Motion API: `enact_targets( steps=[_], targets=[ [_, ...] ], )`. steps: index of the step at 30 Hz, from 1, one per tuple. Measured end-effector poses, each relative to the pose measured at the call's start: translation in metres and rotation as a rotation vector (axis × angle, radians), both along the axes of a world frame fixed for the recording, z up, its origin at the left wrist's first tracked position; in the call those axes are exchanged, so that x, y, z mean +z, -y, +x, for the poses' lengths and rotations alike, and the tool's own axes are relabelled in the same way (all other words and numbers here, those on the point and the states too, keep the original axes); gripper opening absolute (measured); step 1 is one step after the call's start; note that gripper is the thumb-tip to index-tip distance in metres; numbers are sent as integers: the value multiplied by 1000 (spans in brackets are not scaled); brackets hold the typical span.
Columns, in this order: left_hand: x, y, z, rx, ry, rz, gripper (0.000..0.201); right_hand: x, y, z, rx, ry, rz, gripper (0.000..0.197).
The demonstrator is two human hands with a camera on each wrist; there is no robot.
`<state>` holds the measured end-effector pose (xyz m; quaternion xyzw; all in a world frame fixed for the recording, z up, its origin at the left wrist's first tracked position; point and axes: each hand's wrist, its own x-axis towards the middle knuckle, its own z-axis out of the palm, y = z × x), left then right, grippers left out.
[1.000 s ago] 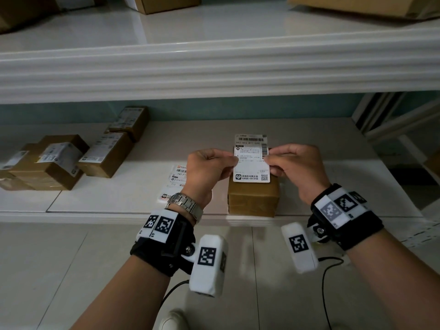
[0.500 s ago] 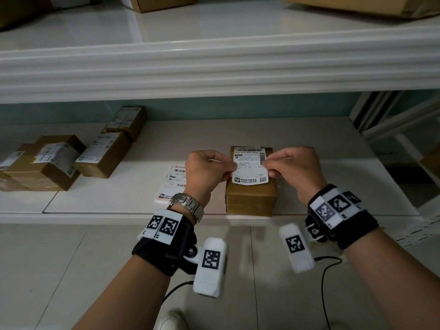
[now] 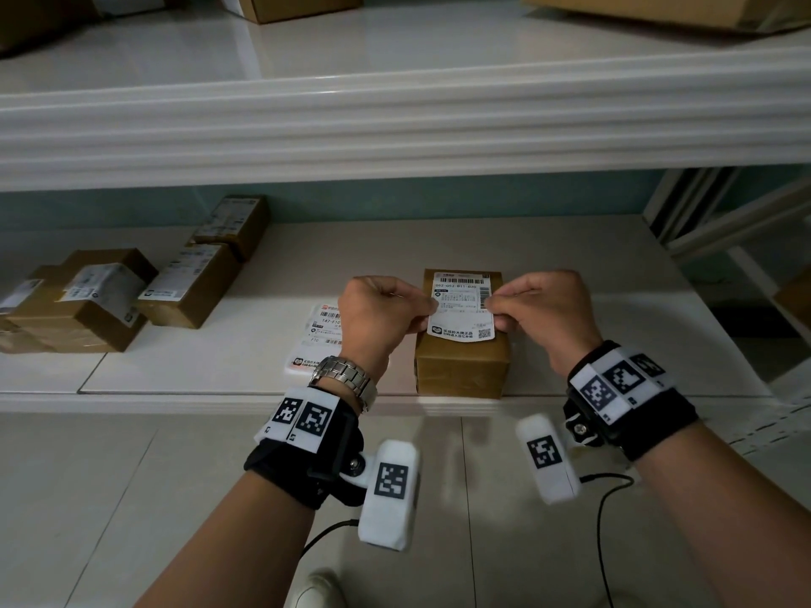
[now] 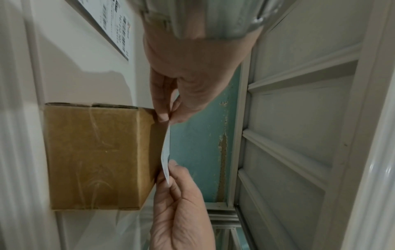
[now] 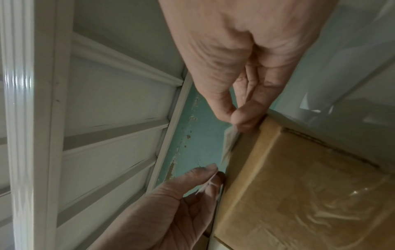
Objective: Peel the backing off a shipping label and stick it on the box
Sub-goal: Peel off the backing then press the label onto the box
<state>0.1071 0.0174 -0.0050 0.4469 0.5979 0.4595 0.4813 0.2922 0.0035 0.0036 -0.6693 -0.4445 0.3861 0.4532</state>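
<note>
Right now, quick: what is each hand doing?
Left hand: pinching the left edge of the shipping label, just above the box.
Right hand: pinching the label's right edge.

The room is dim, and soft light shines off the glossy white shelf edge [image 3: 395,125]. Straight lines bend near the picture edges. Both wrist pictures look blurry and smeared.
</note>
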Motion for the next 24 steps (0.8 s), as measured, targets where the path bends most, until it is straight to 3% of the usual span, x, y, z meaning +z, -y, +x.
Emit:
enact_targets(
  steps=[24],
  targets=[
    [2, 0, 0, -9, -69, 8, 18, -6, -1, 0, 25, 144, 95, 12]
  ],
)
